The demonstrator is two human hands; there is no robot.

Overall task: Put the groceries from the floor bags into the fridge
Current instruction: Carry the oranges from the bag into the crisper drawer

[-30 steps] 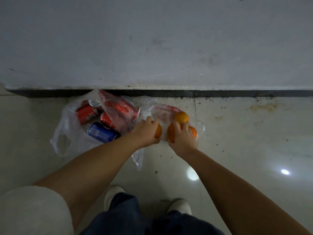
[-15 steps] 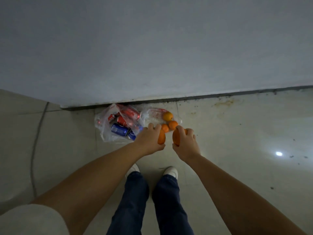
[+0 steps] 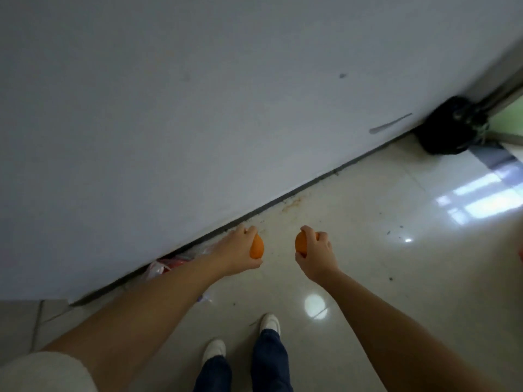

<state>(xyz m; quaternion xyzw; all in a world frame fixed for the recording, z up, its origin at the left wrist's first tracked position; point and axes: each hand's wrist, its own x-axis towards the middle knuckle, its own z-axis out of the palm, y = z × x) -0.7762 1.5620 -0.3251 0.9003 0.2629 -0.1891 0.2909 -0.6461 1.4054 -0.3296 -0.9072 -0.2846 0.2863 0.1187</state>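
Orange round fruit sits gripped in each hand, left hand (image 3: 240, 247) curled round one orange (image 3: 257, 247), right hand (image 3: 317, 254) round another (image 3: 301, 244), above the glossy tiled floor (image 3: 368, 236) near the clear plastic bag (image 3: 158, 269) at the wall's foot; smooth rind could slip and roll away.

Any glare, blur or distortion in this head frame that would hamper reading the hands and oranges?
Head view: dim overall; lamp glare spots and a window reflection on the glossy floor, clear of both hands; wide-angle bending tilts the wall line; left hand and right hand with their oranges slightly soft but readable.
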